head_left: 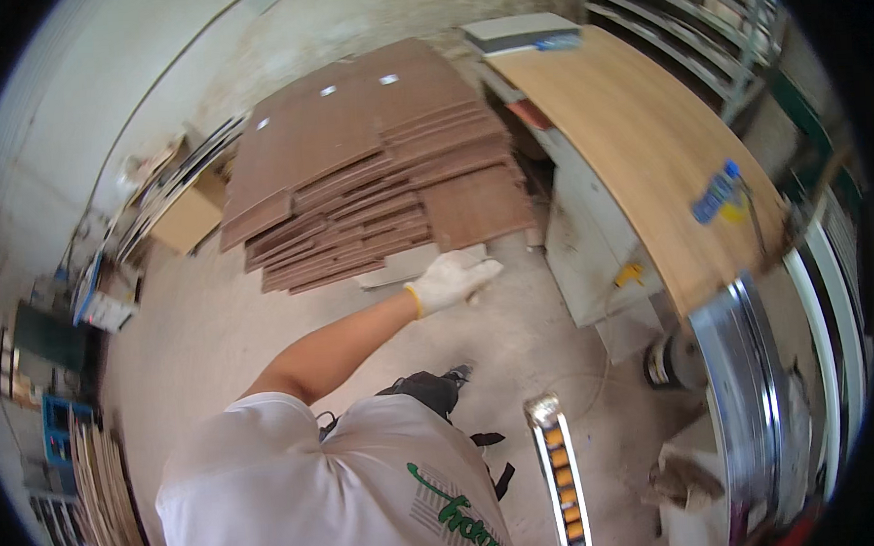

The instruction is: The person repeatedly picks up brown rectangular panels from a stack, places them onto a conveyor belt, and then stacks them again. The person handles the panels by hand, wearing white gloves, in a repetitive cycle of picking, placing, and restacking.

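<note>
My left hand [452, 280], in a white work glove with a yellow cuff, reaches forward over the floor at the middle of the view. Its fingers look stretched out and loosely apart, and I see nothing held in them. Just beyond it, the nearest thing is a large stack of brown panels [478, 207], piled unevenly on a pale support [397, 268] near the floor. The hand seems apart from the stack. Right of my body lies a narrow metal roller track [563, 479] with orange rollers. My right hand is outside the picture.
A wooden-topped desk [636, 114] stands at the right, bearing a plastic bottle [717, 191]. A yellow air gun [629, 275] hangs at its side, above a dark bucket [674, 361]. Metal profiles [745, 395] lie at the right; thin boards [107, 488] lean at the left.
</note>
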{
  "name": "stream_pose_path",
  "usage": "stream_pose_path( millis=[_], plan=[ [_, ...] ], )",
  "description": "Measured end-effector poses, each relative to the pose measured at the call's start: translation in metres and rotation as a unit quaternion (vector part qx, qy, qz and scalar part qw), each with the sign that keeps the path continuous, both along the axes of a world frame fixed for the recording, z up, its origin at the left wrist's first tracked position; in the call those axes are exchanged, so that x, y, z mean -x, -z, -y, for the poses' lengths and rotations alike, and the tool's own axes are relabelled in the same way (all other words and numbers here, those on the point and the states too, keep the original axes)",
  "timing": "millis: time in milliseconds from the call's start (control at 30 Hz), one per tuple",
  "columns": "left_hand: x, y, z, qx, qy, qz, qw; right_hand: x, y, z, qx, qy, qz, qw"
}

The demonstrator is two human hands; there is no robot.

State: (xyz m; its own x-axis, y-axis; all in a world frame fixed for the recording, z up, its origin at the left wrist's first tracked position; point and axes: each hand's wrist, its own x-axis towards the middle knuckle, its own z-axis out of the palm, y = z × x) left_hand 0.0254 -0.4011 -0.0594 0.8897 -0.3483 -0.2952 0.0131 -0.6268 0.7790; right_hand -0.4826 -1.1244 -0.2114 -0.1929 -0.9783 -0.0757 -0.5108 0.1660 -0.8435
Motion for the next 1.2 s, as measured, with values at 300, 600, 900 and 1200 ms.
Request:
stream_pose_path(
  millis=[300,600,900,1200],
  plan=[
    [-0.153,0.078,-0.248,0.321,-0.476,-0.084,0.815,-0.254,-0.018,-0.131,-0.185,-0.126,0.223,0.949],
    [-0.286,0.092,-0.291,0.425,-0.645,-0.064,0.632,-0.711,-0.108,-0.570,0.078,-0.775,-0.007,0.627],
    [-0.253,0.026,-0.278,0.399,-0.574,0.144,0.700,-0.792,-0.120,-0.805,-0.513,-0.696,0.282,0.415],
    [-0.120,-0.110,-0.264,0.233,-0.299,0.083,0.922,-0.749,-0.194,-0.836,-0.430,-0.541,0.463,0.554]
  ],
)
